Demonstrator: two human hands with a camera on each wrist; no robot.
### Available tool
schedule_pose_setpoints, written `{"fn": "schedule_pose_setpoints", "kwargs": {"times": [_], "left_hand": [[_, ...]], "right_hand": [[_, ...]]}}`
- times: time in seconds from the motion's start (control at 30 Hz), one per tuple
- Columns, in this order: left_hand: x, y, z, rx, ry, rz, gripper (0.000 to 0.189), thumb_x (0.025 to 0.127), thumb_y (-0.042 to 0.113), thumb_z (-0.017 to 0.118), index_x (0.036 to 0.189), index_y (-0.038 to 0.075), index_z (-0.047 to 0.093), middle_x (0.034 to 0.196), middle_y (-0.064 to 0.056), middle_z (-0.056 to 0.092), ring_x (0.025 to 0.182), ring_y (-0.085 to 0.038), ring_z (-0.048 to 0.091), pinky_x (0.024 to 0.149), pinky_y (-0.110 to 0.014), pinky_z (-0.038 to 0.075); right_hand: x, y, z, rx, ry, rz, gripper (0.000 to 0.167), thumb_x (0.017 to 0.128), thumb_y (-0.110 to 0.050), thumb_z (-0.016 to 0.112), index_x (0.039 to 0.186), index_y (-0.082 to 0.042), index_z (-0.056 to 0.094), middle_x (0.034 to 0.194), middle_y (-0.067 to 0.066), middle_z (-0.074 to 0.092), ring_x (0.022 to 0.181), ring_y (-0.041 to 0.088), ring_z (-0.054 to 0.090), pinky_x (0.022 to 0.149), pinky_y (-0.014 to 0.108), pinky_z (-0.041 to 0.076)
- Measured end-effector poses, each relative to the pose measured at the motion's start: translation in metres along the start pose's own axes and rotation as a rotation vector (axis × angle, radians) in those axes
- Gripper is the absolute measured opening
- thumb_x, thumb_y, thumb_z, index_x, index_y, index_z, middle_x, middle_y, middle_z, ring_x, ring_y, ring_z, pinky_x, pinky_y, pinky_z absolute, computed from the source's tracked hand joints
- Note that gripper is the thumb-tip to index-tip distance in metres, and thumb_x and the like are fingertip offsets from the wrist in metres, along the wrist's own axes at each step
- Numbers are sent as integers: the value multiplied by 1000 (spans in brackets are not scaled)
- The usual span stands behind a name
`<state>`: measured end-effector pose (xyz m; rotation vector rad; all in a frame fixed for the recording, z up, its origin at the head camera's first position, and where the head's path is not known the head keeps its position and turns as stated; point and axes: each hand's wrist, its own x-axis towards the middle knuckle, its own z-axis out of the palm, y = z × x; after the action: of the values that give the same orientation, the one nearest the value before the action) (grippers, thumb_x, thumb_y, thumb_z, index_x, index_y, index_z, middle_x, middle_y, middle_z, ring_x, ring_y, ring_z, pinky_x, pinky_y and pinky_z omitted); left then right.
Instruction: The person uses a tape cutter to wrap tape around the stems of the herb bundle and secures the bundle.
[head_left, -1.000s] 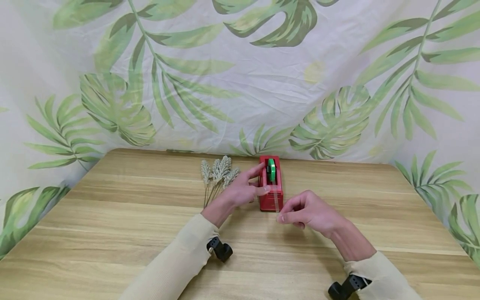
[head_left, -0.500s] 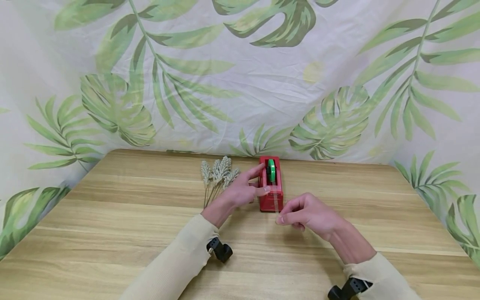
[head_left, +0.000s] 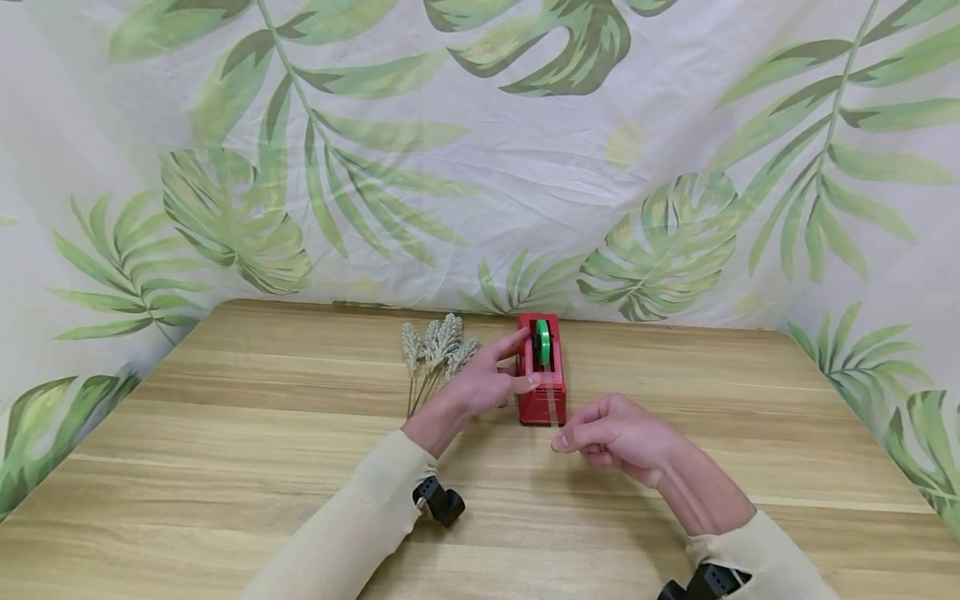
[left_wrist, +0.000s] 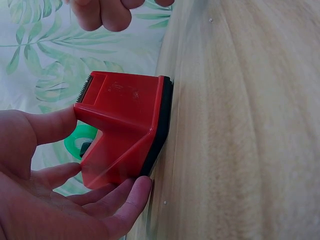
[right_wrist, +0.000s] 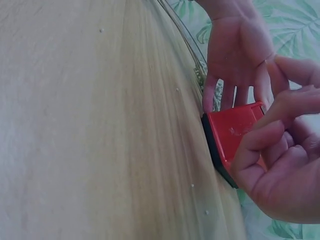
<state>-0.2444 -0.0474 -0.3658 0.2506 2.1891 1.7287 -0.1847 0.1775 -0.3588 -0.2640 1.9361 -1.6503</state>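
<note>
Left hand (head_left: 483, 382) bracing red tape dispenser (head_left: 542, 379) mid-table, thumb and fingers curled round its side. Right hand (head_left: 611, 433) just in front of cutter end, thumb and forefinger pinching clear tape strip (head_left: 553, 402) drawn along dispenser's long axis. Strip barely visible; dried grass sprigs (head_left: 437, 346) beside.

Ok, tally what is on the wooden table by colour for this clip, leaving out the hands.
Red: 1, the tape dispenser, steadied by the left hand.
Green: 1, the tape roll seated in the dispenser.
Clear: 1, the tape strip pinched by the right hand.
Beige: 1, the bunch of dried sprigs beside the dispenser.
Total: 4.
</note>
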Motion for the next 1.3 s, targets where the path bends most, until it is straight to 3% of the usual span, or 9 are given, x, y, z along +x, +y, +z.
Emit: {"fn": "schedule_pose_setpoints", "kwargs": {"times": [0.37,0.5,0.7,0.87,1.0,1.13,1.3], "left_hand": [[-1,5,1,22,13,-5,80,101,15,73,167,33,32,172,-15,35,147,-40,52,106,-52,52],[-3,10,0,60,19,11,78,101,17,73,167,31,33,171,-13,37,149,-39,50,110,-52,51],[-12,22,-12,131,125,47,67,99,23,76,160,27,49,168,-10,44,148,-40,50,114,-56,49],[-29,28,-26,21,272,83,52,98,22,78,148,23,62,154,-6,59,139,-31,58,110,-51,53],[-48,23,-40,-121,402,79,48,96,19,80,142,18,68,146,-7,65,135,-26,62,110,-43,52],[-69,11,-55,-204,490,8,53,94,15,81,145,15,65,151,-9,62,136,-25,60,115,-38,46],[-93,-7,-67,-183,498,-106,66,93,16,81,154,16,55,162,-9,49,148,-29,47,123,-49,37]], "right_hand": [[-5,-9,2,-91,36,-30,6,89,-12,79,86,-9,82,71,-7,65,56,7,43,57,22,38],[-6,-11,1,-115,41,-46,6,89,-13,81,84,-9,81,76,-8,69,55,7,45,57,22,41],[-6,-14,0,-127,40,-41,7,89,-13,81,83,-10,81,77,-8,71,55,7,46,58,22,41],[-7,-16,0,-131,31,-46,7,89,-13,80,85,-6,81,78,-7,72,55,7,45,58,23,41],[-7,-16,0,-137,36,-42,6,88,-12,81,84,-8,81,80,-7,72,55,7,45,58,22,41],[-8,-16,0,-141,33,-52,6,89,-12,80,84,-8,80,81,-7,73,55,6,46,58,22,41],[-8,-16,-1,-143,26,-60,7,89,-12,79,85,-7,80,82,-6,73,56,6,46,57,22,41]]}}
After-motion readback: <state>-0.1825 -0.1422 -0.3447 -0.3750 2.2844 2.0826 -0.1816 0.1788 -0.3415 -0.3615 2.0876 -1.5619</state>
